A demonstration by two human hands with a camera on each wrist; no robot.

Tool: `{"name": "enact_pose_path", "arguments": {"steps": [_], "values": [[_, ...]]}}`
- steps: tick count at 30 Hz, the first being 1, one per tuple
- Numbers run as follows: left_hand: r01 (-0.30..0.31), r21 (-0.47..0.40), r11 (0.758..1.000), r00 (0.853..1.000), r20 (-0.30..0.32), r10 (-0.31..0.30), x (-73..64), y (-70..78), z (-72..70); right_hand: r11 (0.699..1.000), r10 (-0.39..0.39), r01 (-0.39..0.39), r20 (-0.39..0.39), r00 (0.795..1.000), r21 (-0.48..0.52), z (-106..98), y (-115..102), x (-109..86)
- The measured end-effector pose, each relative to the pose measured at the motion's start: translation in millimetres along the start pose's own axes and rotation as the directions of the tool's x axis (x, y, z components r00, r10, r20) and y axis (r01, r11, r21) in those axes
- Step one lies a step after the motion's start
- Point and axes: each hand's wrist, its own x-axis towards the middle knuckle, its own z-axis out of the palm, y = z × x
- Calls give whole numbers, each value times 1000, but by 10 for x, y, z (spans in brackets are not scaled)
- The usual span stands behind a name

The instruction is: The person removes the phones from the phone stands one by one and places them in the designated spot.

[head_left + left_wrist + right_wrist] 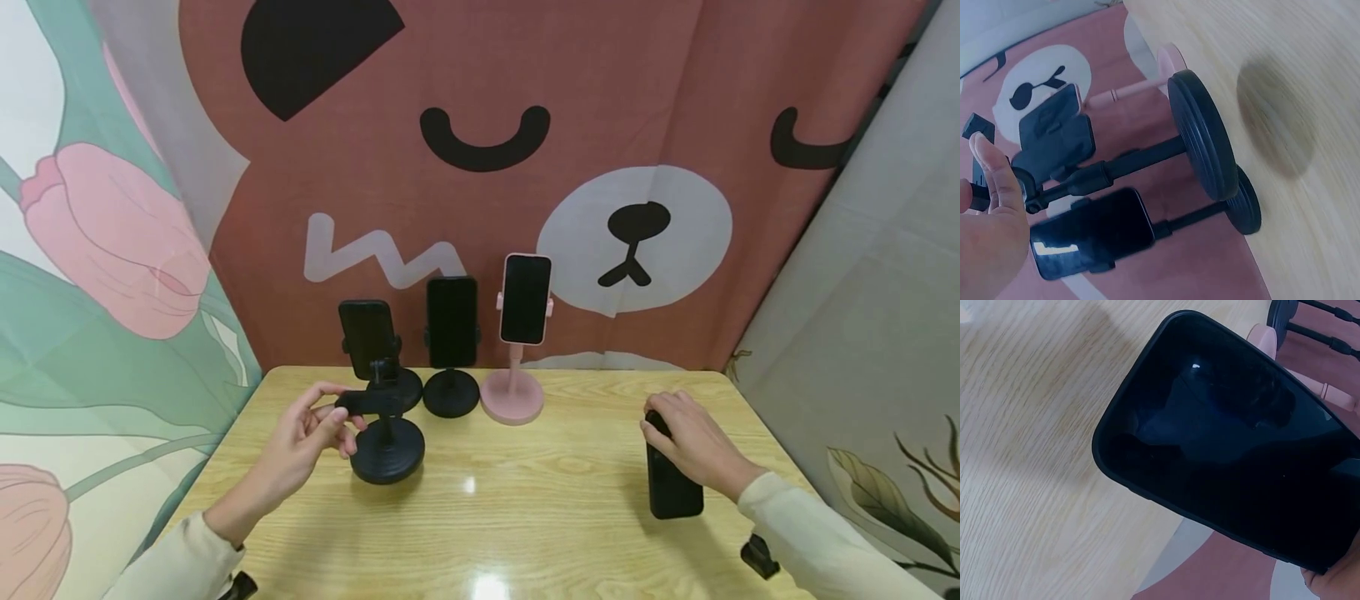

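My left hand (294, 442) grips the holder head of a black phone stand (387, 454), thumb and fingers on the clamp. In the left wrist view the stand's round base (1200, 134) hangs apart from its shadow, so it is off the table. No phone sits in this holder. On the right side, my right hand (693, 442) holds a black smartphone (672, 485) by its upper end, with the lower end hanging over the table. The phone's dark screen (1210, 425) fills much of the right wrist view; most of that hand is out of frame there.
Along the table's back stand two black stands with phones (367, 337) (452, 321) and a pink stand (513, 397) with a pink-edged phone (525, 298). The left one is partly behind the gripped stand. The wooden table (540, 500) meets a bear-print curtain (637, 67).
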Motion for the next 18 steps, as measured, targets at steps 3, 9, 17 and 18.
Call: {"name": "enact_pose_path", "arguments": {"steps": [3, 9, 17, 18], "values": [[-2, -13, 1000, 1000, -4, 2, -26, -6, -69, 1000, 7, -7, 3, 1000, -10, -1, 30, -6], [-6, -8, 1000, 1000, -10, 5, -67, 2, -178, 1000, 25, -24, 15, 1000, -15, -10, 88, -20], [-10, 0, 1000, 1000, -26, 10, -114, -7, -298, 999, 28, -27, 11, 1000, -33, 20, 183, -56], [-5, 9, 1000, 999, -33, 6, -122, -6, -317, 999, 29, -29, 13, 999, -33, 24, 197, -61]]}}
